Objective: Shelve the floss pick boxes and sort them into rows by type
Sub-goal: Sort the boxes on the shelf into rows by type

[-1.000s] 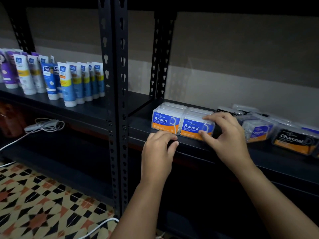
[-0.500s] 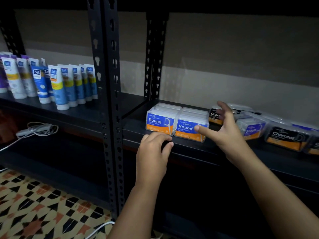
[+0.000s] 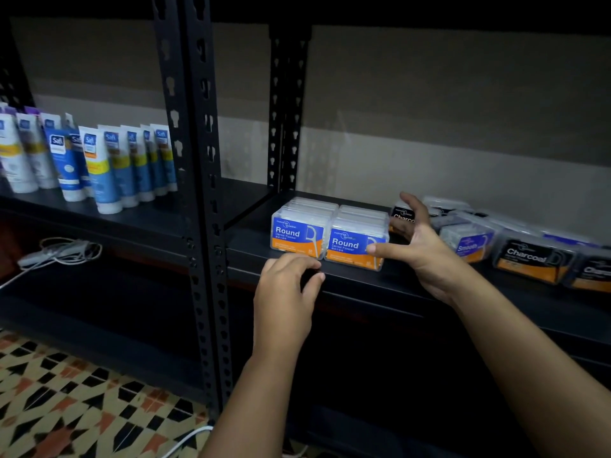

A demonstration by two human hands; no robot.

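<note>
A person sorts floss pick boxes on a dark metal shelf (image 3: pixel 347 285), where two rows of Round boxes — the left row (image 3: pixel 297 236) and the right row (image 3: pixel 355 247) — stand squared side by side at the shelf's left end, against the upright post (image 3: pixel 205 200). The Round rows look finished; the step in hand appears to be starting the next type. The right hand (image 3: pixel 418 246) is spread wide, thumb lying across the front of the right Round row and fingers reaching behind it toward a black Charcoal box (image 3: pixel 401 214) that sits just beside that row; whether the fingertips touch it cannot be told. The left hand (image 3: pixel 287 285) hovers at the shelf's front edge just below the left row, fingers loosely curled and holding nothing. Further right, well apart from both hands, a Smooth box (image 3: pixel 468 242) and more Charcoal boxes (image 3: pixel 529 259) lie askew and mixed. The next move likely calls for closing the fingers on the near Charcoal box and drawing it forward to open a new row — without nudging the Round rows out of line. Tubes (image 3: pixel 99 160) stand on the neighbouring shelf.
</note>
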